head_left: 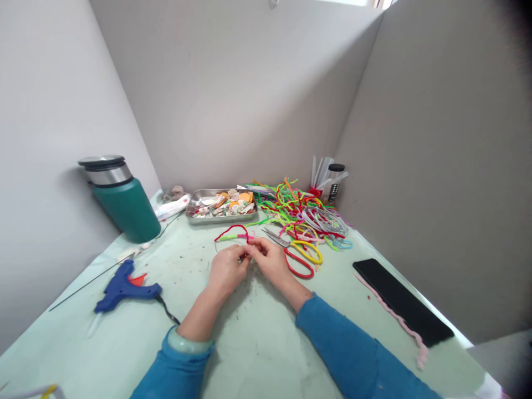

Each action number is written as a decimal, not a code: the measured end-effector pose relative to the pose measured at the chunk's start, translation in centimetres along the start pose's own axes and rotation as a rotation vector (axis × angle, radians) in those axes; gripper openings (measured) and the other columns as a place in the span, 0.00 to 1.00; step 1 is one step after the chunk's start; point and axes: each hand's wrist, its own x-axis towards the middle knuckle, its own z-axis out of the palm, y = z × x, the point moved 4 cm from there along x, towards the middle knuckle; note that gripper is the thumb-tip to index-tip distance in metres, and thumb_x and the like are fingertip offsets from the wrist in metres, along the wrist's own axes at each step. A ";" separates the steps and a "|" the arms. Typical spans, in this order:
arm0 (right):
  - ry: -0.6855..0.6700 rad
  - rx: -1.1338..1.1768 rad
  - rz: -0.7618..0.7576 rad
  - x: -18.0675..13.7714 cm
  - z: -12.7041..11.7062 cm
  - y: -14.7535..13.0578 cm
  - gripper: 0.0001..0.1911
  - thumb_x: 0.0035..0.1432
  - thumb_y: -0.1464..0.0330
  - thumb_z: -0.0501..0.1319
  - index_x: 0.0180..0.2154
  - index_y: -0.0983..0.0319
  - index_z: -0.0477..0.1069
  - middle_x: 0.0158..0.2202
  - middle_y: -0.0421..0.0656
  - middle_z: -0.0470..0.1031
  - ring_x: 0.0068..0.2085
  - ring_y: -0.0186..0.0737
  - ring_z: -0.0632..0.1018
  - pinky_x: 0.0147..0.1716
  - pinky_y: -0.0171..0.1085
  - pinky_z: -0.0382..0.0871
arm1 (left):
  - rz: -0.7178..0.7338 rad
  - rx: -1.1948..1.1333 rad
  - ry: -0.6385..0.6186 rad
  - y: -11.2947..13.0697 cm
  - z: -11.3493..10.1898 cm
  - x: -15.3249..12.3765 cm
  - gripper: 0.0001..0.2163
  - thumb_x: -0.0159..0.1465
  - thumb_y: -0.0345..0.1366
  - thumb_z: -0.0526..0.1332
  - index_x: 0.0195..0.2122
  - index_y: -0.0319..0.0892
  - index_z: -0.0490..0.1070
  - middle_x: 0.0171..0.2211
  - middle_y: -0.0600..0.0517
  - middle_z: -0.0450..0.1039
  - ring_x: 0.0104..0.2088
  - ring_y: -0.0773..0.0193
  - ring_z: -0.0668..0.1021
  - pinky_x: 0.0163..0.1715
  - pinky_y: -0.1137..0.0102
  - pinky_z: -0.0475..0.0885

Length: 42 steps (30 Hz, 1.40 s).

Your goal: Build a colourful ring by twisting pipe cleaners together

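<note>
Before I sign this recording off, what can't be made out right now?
All in the head view:
- Near end of the red fuzzy stick: hidden by the fingers.
- Rest of the glue gun cord: hidden by the left sleeve.
- Grey-and-yellow item: cut off by the bottom edge.
- Print on the jar: too small.

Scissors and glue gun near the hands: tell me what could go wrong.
The right hand is close to the scissors, so it might be nicked. The black cord of the glue gun seems to pass under the left forearm, so that arm could drag it. The thin red strand at the right hand might slip free.
</note>
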 end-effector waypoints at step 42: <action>-0.137 -0.162 -0.272 -1.2 0.0 -1.5 0.05 0.53 0.72 0.54 0.31 0.61 0.68 0.25 0.38 0.67 0.26 0.34 0.67 0.27 0.33 0.59 | -0.175 -0.235 0.028 -0.9 -1.3 0.5 0.10 0.56 0.35 0.52 0.25 0.40 0.71 0.22 0.54 0.70 0.25 0.67 0.70 0.26 0.73 0.60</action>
